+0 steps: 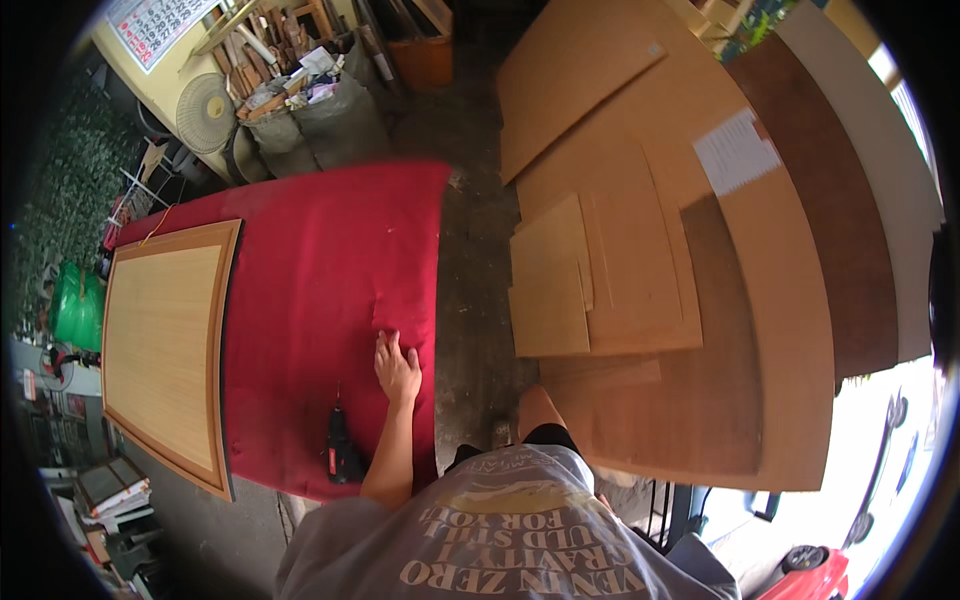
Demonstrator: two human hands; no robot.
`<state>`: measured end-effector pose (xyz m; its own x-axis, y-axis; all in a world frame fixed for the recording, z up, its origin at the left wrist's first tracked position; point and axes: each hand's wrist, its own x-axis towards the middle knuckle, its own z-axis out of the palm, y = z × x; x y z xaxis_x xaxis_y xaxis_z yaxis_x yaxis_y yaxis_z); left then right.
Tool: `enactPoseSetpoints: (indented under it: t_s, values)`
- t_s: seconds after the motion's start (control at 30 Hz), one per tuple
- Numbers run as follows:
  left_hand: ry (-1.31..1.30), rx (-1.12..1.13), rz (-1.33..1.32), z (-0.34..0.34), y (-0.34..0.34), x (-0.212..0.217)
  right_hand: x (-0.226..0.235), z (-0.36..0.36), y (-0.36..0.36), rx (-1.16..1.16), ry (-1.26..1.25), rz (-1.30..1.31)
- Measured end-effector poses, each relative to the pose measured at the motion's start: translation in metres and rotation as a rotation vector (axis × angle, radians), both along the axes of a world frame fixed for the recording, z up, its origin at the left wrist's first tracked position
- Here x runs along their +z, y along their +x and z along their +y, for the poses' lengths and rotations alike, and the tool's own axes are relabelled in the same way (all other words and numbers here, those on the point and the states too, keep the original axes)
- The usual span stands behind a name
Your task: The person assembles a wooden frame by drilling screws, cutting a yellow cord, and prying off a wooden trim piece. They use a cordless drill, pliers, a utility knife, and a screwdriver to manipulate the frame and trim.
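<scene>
My left hand (398, 374) is over the near right part of a red cloth-covered table (300, 270). Its fingers are stretched forward and slightly apart, with the fingertips at the cloth and nothing visible in them. Close by, to the left of my forearm, a black power drill (338, 447) lies on the cloth, its thin bit pointing away from me. At the table's left side rests a large wood-framed panel (165, 350) with a pale face and a brown border. My right hand is out of sight.
Large brown plywood sheets (790, 330) lean along the right, with smaller board pieces (550, 290) against them. A dark floor strip (475, 300) separates them from the table. Beyond the table are sacks of wood scraps (340, 115) and a fan (206, 110). A green bag (77, 305) is far left.
</scene>
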<state>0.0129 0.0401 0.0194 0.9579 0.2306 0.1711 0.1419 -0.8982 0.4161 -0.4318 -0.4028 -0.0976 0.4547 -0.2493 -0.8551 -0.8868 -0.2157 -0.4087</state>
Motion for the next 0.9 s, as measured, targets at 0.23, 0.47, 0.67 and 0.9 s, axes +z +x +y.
enactPoseSetpoints:
  t_s: [0.23, 0.47, 0.67, 0.9]
  values:
    - [-0.24, 0.406, 0.05, 0.013, 0.107, 0.015, -0.072, -0.092, 0.183, 0.402, -0.071, 0.108]
    - [-0.098, 0.418, -0.121, 0.002, 0.297, 0.013, -0.069, -0.131, 0.634, 0.889, -0.372, -0.17]
    - [0.061, 0.564, -0.029, -0.015, 0.402, 0.006, 0.104, -0.008, 0.993, 0.335, -0.069, -0.748]
    - [0.132, 0.709, 0.233, -0.021, 0.41, -0.005, 0.145, 0.073, 1.194, 0.7, 0.108, -0.689]
